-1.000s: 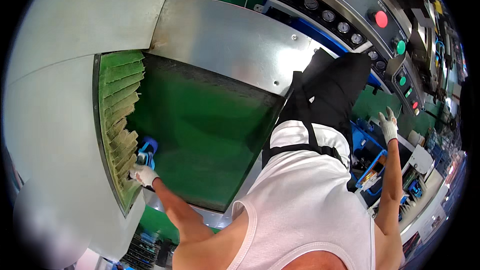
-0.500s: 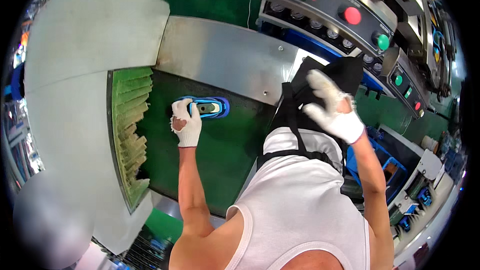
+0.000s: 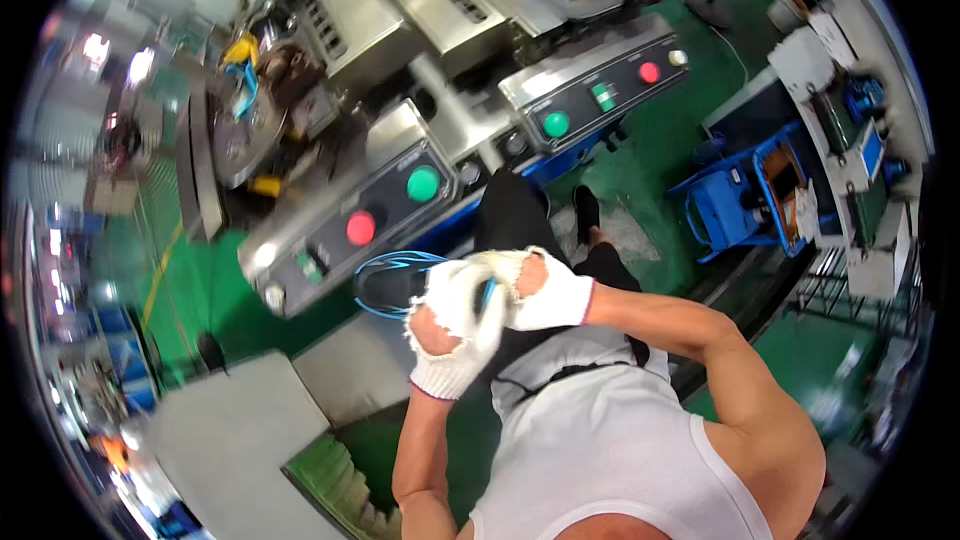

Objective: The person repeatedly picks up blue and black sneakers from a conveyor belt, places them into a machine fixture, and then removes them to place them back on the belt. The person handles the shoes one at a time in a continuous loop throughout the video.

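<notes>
A dark shoe upper with bright blue edging (image 3: 388,287) is held in front of my waist, pointing to the left. My left hand (image 3: 452,325), in a worn white knitted glove, is closed round its near end. Against that same end presses my right hand (image 3: 548,290), also gloved in white, its fingers curled and meeting the left ones. The part of the upper between the two hands is mostly hidden, and the fingers are slightly blurred.
Ahead stands a machine with two control panels, the left panel (image 3: 385,205) and the right panel (image 3: 600,90), bearing red and green buttons. A conveyor opening with green strip curtains (image 3: 340,485) is at lower left. A blue cart (image 3: 735,210) stands at right.
My left hand has lifted the shoe upper off the green belt and brought it before me. My right hand, open before, has joined it. The view has turned right toward the machine panels.
</notes>
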A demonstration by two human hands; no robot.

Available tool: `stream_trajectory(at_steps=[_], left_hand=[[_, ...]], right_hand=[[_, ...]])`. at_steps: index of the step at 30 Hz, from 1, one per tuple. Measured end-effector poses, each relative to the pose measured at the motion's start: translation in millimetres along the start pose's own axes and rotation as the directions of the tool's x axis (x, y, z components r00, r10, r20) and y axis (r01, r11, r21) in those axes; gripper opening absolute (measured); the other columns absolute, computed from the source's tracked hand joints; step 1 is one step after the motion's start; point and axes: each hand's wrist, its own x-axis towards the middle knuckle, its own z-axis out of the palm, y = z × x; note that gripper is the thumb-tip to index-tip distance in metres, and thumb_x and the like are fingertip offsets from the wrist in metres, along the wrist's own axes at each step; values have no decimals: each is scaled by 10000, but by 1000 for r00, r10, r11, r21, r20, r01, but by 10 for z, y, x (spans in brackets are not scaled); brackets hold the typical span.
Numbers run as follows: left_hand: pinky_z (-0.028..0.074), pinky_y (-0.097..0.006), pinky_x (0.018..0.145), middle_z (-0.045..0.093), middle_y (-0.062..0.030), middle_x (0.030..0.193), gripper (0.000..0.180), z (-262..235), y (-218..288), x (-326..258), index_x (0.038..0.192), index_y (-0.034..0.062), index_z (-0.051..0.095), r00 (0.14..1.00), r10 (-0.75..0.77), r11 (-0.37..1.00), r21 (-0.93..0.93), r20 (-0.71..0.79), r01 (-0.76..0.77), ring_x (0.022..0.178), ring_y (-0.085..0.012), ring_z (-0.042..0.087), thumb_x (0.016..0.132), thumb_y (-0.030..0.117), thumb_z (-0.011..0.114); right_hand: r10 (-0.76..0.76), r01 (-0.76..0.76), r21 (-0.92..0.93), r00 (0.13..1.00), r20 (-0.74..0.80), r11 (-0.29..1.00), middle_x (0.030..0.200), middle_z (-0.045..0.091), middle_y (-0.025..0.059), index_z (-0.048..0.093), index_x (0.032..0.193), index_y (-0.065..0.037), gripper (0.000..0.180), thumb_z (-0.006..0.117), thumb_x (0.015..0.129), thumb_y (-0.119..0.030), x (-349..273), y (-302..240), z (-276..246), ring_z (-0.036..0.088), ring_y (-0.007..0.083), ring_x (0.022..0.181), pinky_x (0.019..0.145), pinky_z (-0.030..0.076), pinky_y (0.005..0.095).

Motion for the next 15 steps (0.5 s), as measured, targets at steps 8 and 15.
stream_trajectory(at_steps=[8,15], left_hand=[[503,-478,1084,567,-227,1451,653,456,596,2307,1411,24,571,899,437,896,84,-1,-435,1316,-399,589,825,109,846],[472,-423,1125,589,-226,1467,780,1495,-364,4838,1561,9,439,988,108,985,147,-110,-91,1308,-335,606,915,280,783]], right_hand=[[773,-544,599,598,-213,587,1308,669,168,603,1415,-46,696,848,831,-335,-1470,443,-1125,623,262,1245,1051,487,424],[992,-261,962,121,-43,74,781,573,-60,678,1007,-106,276,846,807,-195,-2017,811,-1130,482,56,607,533,381,266]])
